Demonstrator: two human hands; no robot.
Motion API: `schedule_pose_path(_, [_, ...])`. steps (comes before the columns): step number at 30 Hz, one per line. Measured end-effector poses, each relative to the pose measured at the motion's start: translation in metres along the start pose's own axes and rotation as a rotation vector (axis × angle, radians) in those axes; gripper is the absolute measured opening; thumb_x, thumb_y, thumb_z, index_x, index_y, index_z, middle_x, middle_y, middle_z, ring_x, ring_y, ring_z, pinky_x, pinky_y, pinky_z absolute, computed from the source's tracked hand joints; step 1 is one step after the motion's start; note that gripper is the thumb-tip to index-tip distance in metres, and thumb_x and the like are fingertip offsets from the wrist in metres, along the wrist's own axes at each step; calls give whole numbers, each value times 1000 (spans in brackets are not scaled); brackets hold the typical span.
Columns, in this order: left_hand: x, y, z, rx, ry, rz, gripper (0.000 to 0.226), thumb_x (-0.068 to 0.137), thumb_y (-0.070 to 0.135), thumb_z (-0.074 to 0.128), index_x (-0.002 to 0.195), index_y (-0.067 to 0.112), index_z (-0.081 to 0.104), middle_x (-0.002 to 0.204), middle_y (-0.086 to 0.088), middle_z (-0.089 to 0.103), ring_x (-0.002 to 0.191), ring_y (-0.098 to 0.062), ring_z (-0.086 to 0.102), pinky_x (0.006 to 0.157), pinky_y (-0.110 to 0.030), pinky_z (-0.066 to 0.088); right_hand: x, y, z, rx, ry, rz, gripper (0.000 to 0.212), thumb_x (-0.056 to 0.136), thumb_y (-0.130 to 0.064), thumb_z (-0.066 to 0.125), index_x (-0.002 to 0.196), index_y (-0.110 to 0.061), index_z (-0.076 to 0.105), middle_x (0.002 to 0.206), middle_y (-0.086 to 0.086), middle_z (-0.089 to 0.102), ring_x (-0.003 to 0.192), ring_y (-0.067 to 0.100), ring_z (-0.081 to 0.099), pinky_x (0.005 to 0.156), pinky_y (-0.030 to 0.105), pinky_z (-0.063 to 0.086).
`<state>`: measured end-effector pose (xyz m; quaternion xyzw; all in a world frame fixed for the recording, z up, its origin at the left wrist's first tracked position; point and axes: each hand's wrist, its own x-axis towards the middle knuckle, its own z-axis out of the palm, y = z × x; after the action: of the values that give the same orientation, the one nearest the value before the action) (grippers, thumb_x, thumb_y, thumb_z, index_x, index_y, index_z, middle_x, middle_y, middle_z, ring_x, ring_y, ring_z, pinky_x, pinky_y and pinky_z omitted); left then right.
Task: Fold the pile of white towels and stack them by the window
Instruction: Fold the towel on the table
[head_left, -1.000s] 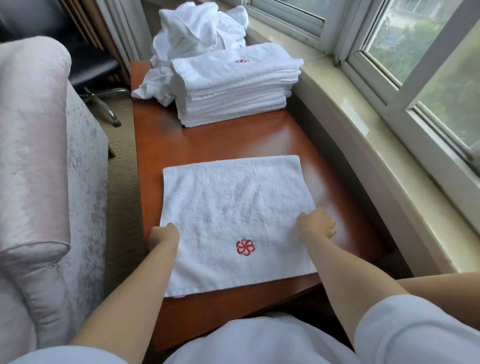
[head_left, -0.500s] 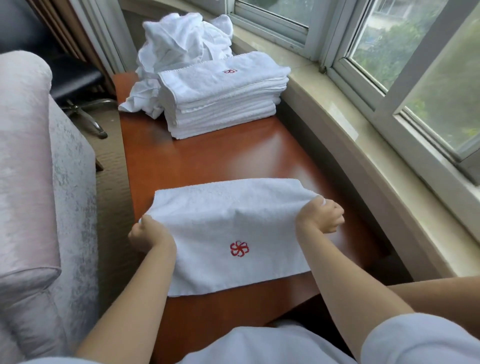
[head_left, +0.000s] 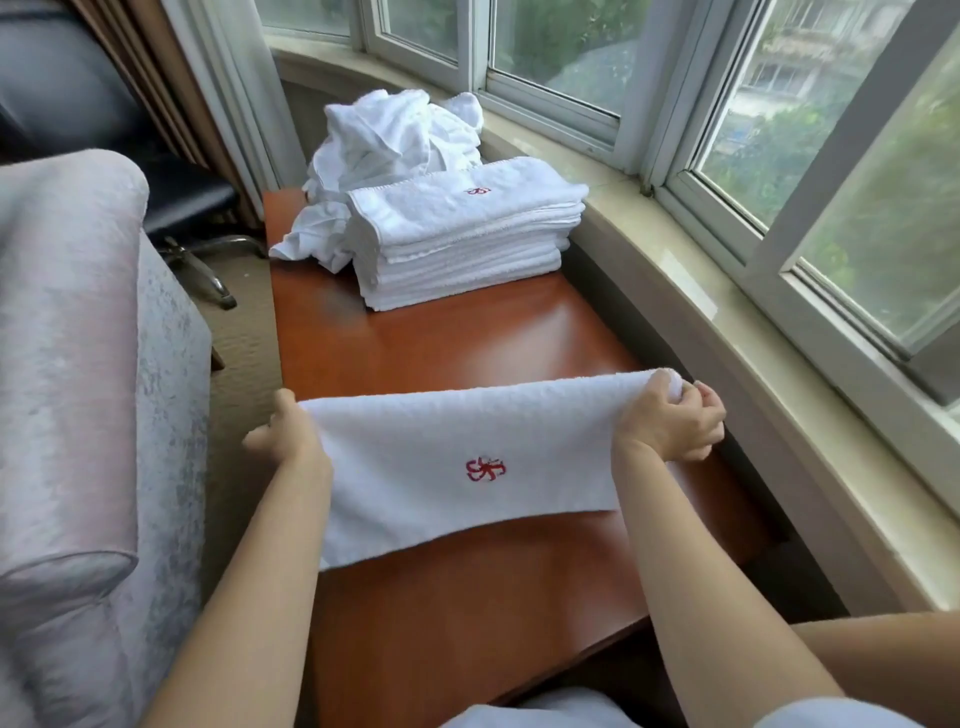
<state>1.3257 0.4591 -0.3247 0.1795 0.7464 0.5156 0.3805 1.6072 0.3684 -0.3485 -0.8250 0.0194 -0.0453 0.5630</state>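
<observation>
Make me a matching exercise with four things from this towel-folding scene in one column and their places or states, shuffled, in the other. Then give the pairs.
Things:
1. towel with the red emblem
2. folded stack
3. crumpled pile
4. armchair

States:
A. heaped unfolded at the table's far end
B. stands left of the table
C. held up at both ends by the left hand and right hand
D. lies neatly layered near the window sill

Pairs: 1-C, 2-D, 3-A, 4-B

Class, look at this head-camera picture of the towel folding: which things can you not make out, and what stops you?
- Towel underside and table beneath it: hidden by the cloth, head view.
- Left hand fingertips: tucked behind the towel edge.
- Crumpled pile: towel count unclear, folds overlap, the folded stack covers its base.
- Stack's red emblem: too small.
</observation>
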Motion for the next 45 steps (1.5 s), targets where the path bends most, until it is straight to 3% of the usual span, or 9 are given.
schedule_pose_path(3, [28,-11,22,257,-173,40,56,88,42,56,129,3,55,131,-15,53,121,-35,53,90,-42,48,8,13,23,-260,-264,-27,50,93,-39,51,139,-20,51,153,2,33,141,24,24,116,42,10])
schedule_pose_path(5, [41,-31,29,526,-257,68,63,87,50,52,138,13,49,145,-16,37,130,-39,39,103,-51,39,9,29,35,-440,-427,32,59,93,-39,53,147,-22,38,155,5,29,142,25,24,116,43,14])
schedule_pose_path(11, [49,-83,33,914,-266,104,53,90,27,59,138,8,45,140,-17,42,127,-38,39,100,-50,43,3,78,48,-708,-642,186,56,86,-27,50,140,-15,43,142,10,44,132,31,38,111,46,28])
schedule_pose_path(18, [83,-95,19,1053,-318,-10,73,75,57,71,127,8,53,121,-14,60,109,-39,56,96,-54,47,9,77,55,-723,-756,259,32,81,-29,51,107,-10,57,99,7,62,96,33,60,97,46,46])
schedule_pose_path(24, [86,-79,21,934,-474,18,44,86,27,69,120,4,53,107,-11,60,94,-31,59,79,-42,52,-21,59,51,-620,-727,231,31,84,-23,52,111,-5,53,100,9,61,92,34,60,83,40,51])
schedule_pose_path(28, [103,-58,15,681,-669,-97,48,84,20,71,125,6,50,114,-12,61,98,-32,63,85,-47,55,-55,33,44,-536,-641,201,32,86,-20,52,114,-6,50,101,9,60,97,35,61,84,41,50])
schedule_pose_path(33, [116,-8,-6,340,-963,-263,51,83,13,71,129,9,50,112,-15,67,94,-33,69,72,-44,59,-119,-9,18,-333,-594,249,37,80,-16,49,117,-7,52,109,11,62,98,35,60,83,37,49])
schedule_pose_path(37, [120,30,-23,228,-1140,-225,32,87,5,60,118,7,56,102,-12,69,84,-25,67,59,-28,51,-183,-31,-1,-136,-546,270,33,82,-17,50,114,-13,55,101,6,61,94,32,59,82,35,47])
schedule_pose_path(45, [112,86,-20,239,-1314,-100,22,84,1,50,100,11,61,80,-9,60,65,-23,55,58,-28,36,-226,-81,-10,70,-512,265,17,78,-15,55,94,-17,61,82,-1,64,80,23,63,76,28,45])
